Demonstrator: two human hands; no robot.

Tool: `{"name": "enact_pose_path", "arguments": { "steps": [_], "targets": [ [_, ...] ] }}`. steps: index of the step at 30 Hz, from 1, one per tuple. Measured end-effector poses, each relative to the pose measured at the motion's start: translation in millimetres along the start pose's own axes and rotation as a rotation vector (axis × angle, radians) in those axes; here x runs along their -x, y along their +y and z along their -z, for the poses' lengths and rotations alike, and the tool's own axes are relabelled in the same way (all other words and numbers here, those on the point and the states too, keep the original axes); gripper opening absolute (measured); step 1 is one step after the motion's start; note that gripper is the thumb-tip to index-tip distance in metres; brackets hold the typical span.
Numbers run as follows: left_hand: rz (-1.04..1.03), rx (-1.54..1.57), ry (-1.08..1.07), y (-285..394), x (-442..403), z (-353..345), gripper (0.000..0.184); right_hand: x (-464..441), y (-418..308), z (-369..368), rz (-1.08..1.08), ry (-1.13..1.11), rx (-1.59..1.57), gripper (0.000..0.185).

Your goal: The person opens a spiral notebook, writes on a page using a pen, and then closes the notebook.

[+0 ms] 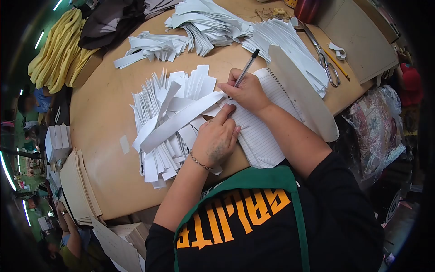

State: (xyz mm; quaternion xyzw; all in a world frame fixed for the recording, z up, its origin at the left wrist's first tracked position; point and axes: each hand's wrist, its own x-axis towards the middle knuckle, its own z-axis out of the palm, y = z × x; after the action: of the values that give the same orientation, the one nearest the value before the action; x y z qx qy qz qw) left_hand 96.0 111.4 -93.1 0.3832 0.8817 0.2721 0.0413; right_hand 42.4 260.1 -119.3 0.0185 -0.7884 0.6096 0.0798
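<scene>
Right hand: at centre, this hand [247,93] is closed around a black-capped pen [247,68], gripped low, likely for fine control; its tip is hidden by the fingers.
Left hand: just below, this hand [218,138] lies palm down, index finger extended beside the strip's end, seemingly to steady paper; whether its hidden fingers grip anything, I cannot tell.
Long white strip: this strip [181,121] slants from the heap up to the hands, its upper end near the notebook's left edge, probably to be close at hand.
Notebook: the lined notebook [267,131] lies open right of centre, under the writing hand.
Strip heap: the heap [152,102] fans out left of centre on the counter [97,122], within easy reach.
Scissors: upper right, the scissors [323,56] lie beside a yellow pencil [339,67], apart from both hands.
</scene>
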Motion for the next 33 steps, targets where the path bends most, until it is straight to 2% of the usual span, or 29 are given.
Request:
{"name": "enact_pose_path", "arguments": {
  "steps": [8, 12, 15, 24, 33],
  "targets": [
    [-0.024, -0.031, 0.029, -3.7, 0.5, -0.6, 0.021, -0.1, 0.9, 0.3, -0.018, -0.007, -0.027, 0.029],
    [0.040, 0.066, -0.036, -0.5, 0.1, 2.6, 0.021, -0.6, 4.2, 0.0, -0.003, 0.013, -0.039, 0.028],
    [0.046, 0.072, -0.039, 0.4, -0.9, 4.1, 0.021, 1.6, 8.6, -1.6, 0.111, 0.072, -0.008, 0.027],
    [0.055, 0.093, -0.044, 0.4, -0.4, 4.9, 0.019, -0.3, 3.0, -0.3, 0.002, 0.004, -0.018, 0.028],
    [0.051, 0.092, -0.035, -0.7, 0.5, 4.2, 0.019, 0.2, 4.5, -1.4, 0.024, -0.016, -0.034, 0.028]
  ]
}}
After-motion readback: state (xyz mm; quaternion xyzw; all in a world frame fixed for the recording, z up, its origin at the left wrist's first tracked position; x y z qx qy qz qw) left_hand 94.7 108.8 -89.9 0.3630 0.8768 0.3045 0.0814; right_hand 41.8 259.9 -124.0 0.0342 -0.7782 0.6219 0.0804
